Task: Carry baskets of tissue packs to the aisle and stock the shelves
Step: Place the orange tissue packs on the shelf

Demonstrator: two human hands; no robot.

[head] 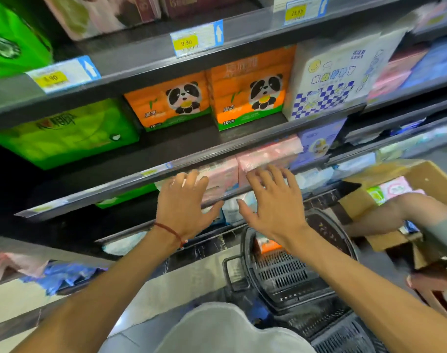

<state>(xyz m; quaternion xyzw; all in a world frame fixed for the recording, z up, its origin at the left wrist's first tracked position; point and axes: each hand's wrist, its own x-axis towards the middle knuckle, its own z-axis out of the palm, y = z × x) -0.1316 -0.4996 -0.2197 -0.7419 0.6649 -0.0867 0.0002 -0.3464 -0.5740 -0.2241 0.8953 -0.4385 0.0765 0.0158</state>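
Pink tissue packs [268, 154] lie in a row on a lower shelf [115, 182] in front of me. My left hand [184, 205] is spread flat, its straight fingertips at the front of one pink pack. My right hand [273, 200] is also spread, fingertips against the neighbouring pink pack. Neither hand curls round anything. Below my right forearm stands a dark plastic basket [281, 276] on the floor, with an orange pack [268, 244] lying in its far end.
Orange panda tissue packs [250, 90], green packs [69, 133] and a white-and-blue checked pack [332, 80] fill the shelf above. Another person's arm [385, 217] reaches into a cardboard box [421, 179] at the right. Blue and pink packs [64, 273] lie low on the left.
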